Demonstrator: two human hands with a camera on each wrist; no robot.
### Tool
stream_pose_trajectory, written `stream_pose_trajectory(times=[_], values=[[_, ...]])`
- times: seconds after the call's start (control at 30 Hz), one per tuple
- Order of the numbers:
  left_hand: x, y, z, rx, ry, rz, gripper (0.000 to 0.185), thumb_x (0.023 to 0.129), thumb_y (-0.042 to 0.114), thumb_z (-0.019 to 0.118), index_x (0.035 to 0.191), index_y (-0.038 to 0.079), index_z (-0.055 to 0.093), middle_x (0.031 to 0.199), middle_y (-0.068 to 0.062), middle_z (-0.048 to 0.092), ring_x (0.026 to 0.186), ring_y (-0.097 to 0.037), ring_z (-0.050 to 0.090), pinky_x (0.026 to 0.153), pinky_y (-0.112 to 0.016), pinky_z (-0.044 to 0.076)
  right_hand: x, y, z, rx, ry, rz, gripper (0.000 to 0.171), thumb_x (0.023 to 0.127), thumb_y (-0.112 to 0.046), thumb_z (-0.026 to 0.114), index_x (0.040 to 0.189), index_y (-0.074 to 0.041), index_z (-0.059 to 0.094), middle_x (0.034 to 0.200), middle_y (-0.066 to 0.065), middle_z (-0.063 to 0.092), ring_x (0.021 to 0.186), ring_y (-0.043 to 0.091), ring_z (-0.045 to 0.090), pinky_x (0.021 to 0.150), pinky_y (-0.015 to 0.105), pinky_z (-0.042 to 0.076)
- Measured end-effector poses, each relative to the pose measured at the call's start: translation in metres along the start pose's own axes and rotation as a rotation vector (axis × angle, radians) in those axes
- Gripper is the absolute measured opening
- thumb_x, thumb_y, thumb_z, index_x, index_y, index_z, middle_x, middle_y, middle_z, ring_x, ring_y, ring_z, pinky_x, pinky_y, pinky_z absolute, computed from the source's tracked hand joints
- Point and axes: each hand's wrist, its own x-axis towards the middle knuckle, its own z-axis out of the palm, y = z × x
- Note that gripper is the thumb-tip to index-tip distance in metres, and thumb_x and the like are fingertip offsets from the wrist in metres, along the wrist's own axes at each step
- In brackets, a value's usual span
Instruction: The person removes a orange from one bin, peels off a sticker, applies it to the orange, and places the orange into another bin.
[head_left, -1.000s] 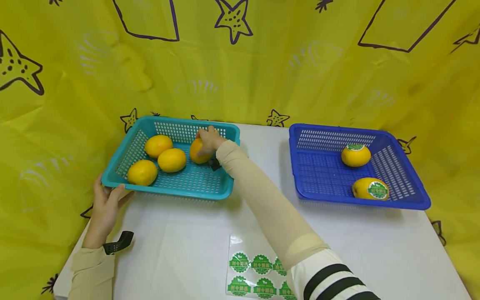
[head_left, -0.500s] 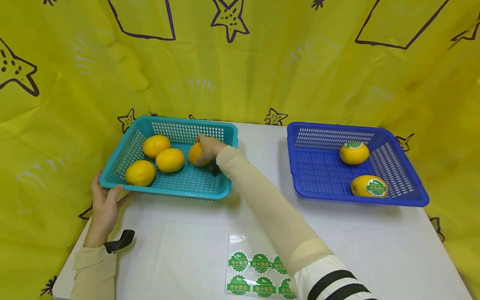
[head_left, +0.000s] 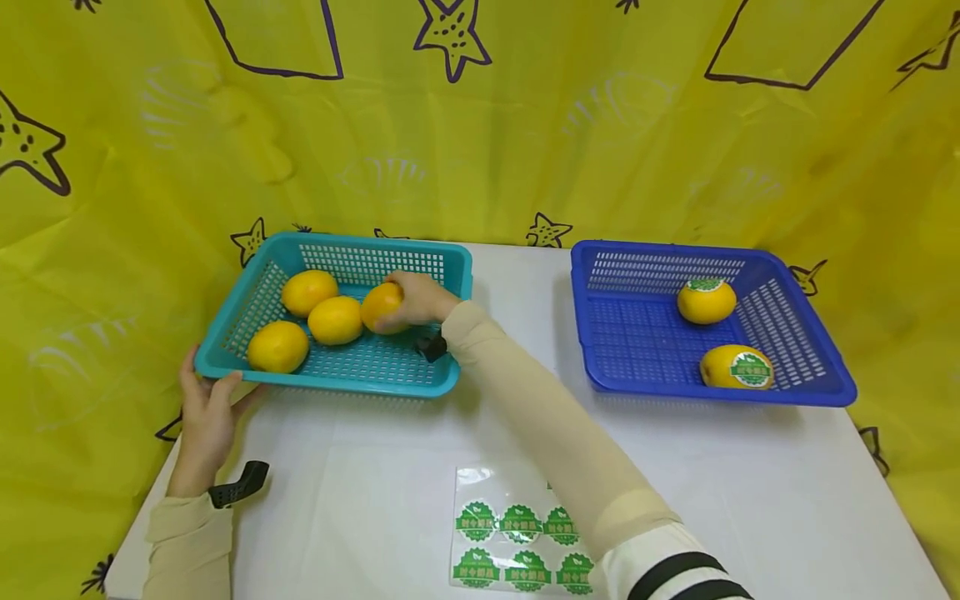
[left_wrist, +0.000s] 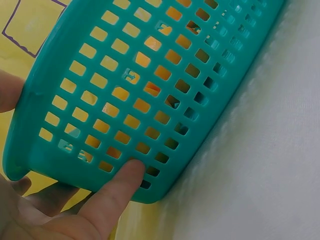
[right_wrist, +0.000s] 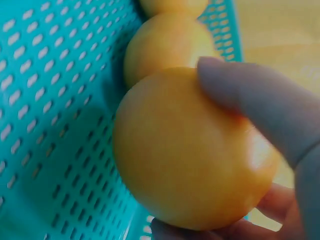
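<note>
A teal plastic basket (head_left: 330, 385) with slotted walls holds several yellow oval fruits. My right hand (head_left: 418, 302) grips one yellow fruit (head_left: 381, 308) in its right half. In the right wrist view, the thumb lies over the top of this fruit (right_wrist: 190, 150) and other fingers curl beneath it. Right beside it sits another fruit (head_left: 335, 320), with a third (head_left: 310, 292) behind and one (head_left: 278, 347) near the front left corner. My left hand (head_left: 206, 421) holds that front left corner. The left wrist view shows a fingertip (left_wrist: 131, 170) pressed on the slotted wall, other fingers under the rim.
To the right stands a blue basket (head_left: 630, 385) with two yellow fruits bearing green round stickers, one at the back (head_left: 705, 307) and one in front (head_left: 723, 367). A sheet of green stickers (head_left: 498, 546) lies at the table's front, partly under my right forearm. A yellow curtain (head_left: 480, 150) hangs behind.
My right hand has shifted the fruit slightly left, closer to the neighbouring fruit, and more of it shows now. The left hand stays at the basket corner. The head view has shifted slightly.
</note>
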Motion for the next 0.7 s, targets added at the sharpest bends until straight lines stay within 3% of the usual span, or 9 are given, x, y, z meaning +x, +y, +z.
stream_pose_trajectory(times=[0.3,0.7], values=[[-0.001,0.001,0.003,-0.022,0.025,-0.01,0.064,0.104,0.003,0.036,0.151,0.015,-0.006,0.154,-0.022,0.006,0.14,-0.033,0.019,0.085,-0.03,0.051,-0.034,-0.004,-0.008,0.2,0.087,-0.166,0.074,0.081,-0.041,0.079,0.139,-0.009,0.048,0.122,0.003,0.058,0.099,0.014,0.056,0.082,0.025,0.048],[-0.005,0.002,0.005,0.007,0.009,-0.013,0.064,0.105,0.005,0.036,0.152,0.017,-0.006,0.156,-0.019,0.001,0.142,-0.032,0.015,0.085,-0.029,0.051,-0.107,-0.002,-0.016,0.408,0.12,-0.269,0.073,0.082,-0.025,0.081,0.142,-0.008,0.044,0.129,0.004,0.052,0.099,0.018,0.058,0.085,0.028,0.051]])
